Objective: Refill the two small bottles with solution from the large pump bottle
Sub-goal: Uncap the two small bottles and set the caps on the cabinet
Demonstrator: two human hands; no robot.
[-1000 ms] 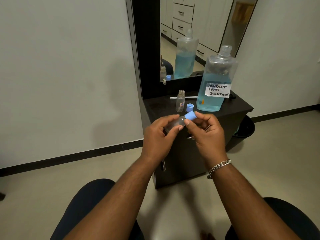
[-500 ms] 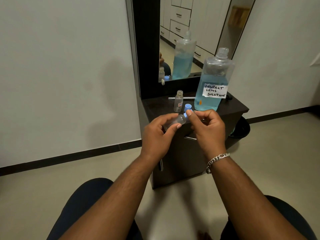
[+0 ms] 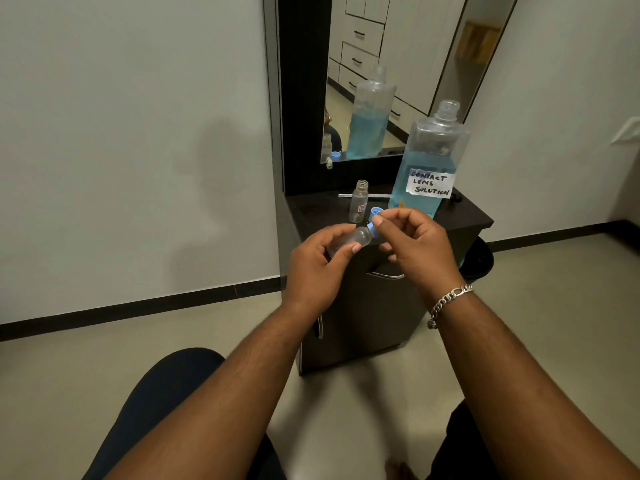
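My left hand (image 3: 317, 268) grips a small clear bottle (image 3: 358, 237), held on its side in front of the cabinet. My right hand (image 3: 415, 244) pinches the blue cap (image 3: 374, 229) at that bottle's neck. A second small clear bottle (image 3: 359, 201) stands uncapped on the dark cabinet top (image 3: 464, 216), with another blue cap (image 3: 375, 212) beside it. The large bottle (image 3: 429, 161), uncapped, holds blue liquid and carries a handwritten label reading contact lens solution. It stands to the right of the small bottle.
A mirror (image 3: 408, 64) rises behind the cabinet and reflects the bottles. A thin light stick (image 3: 379, 195) lies behind the standing bottle. A dark bin (image 3: 479, 261) sits on the floor at the cabinet's right. My knees show at the bottom.
My right hand has brought the blue cap down from above the held bottle onto its neck. Both hands have stayed in front of the cabinet.
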